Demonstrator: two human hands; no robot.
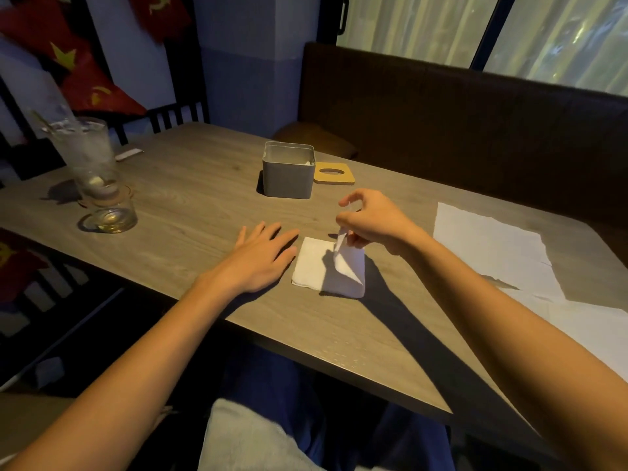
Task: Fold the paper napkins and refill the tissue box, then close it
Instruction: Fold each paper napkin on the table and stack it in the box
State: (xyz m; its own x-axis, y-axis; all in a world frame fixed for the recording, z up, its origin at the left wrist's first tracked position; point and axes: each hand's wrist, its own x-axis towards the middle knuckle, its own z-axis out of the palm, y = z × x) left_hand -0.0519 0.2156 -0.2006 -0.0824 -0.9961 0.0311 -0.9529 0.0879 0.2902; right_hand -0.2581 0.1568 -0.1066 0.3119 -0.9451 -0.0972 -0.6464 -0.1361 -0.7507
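Observation:
A white folded napkin [316,266] lies on the wooden table [190,195] in front of me. My right hand [370,220] pinches its right corner and lifts that flap up off the table. My left hand [261,254] rests flat and open on the table, fingertips just left of the napkin. Behind them stands the grey tissue box [288,178], lid off, with a bit of white tissue showing inside. Its tan wooden lid [334,173] with an oval slot lies flat just right of the box.
Unfolded white napkins [492,246] are spread at the right side of the table. At the left stand a tall glass with ice [85,147] and a short glass [110,212]. A dark bench back [458,124] runs behind the table.

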